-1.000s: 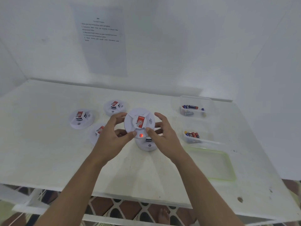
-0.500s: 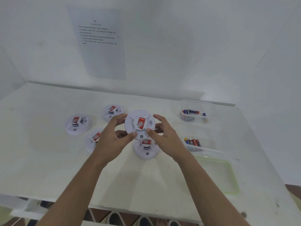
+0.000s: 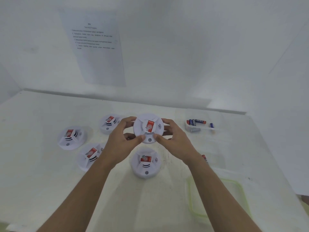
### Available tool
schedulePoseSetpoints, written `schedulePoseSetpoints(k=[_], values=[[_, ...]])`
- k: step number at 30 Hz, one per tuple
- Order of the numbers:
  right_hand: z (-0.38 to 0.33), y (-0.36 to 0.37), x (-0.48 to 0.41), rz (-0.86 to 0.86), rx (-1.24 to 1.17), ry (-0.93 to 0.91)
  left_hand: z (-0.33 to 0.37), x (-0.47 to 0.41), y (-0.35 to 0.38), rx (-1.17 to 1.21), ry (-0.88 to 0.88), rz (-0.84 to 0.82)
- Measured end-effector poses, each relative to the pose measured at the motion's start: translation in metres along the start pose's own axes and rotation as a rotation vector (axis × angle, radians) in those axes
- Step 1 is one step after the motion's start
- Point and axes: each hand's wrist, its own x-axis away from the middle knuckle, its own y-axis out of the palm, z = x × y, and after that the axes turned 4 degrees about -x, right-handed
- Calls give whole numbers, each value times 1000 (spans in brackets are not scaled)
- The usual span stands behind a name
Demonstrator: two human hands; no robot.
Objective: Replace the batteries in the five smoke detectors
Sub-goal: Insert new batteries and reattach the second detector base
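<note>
Two hands on one smoke detector (image 3: 148, 128): left hand (image 3: 120, 139) and right hand (image 3: 173, 139) curl round its rim, thumbs on its face, holding it up off the table (image 3: 41, 164). The grip looks fingertip-light, so a hard twist could drop it onto the detector below (image 3: 145, 163). Further left sit three more detectors (image 3: 71, 137). The battery tub (image 3: 200, 124) is off right, well apart.

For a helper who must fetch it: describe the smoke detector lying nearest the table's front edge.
On the white table, find the raised detector. The nearest detector lies flat just below it. Unlike three detectors grouped left, it lies alone.
</note>
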Motion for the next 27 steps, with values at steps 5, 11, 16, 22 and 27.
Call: schedulePoseSetpoints(k=[5,11,16,22,27], values=[[5,-12,-15,-12,10,18,2,-18,9,-16,-6,-8],[8,-19,-33,-29,28,27,0,-36,18,-41,-16,3],[13,-23,-48,-49,26,56,-4,-50,23,-57,-26,7],[16,-23,-61,-50,35,83,-12,-63,26,-149,-20,23],[19,-20,-73,-62,122,108,-19,-72,27,-235,-34,42]])
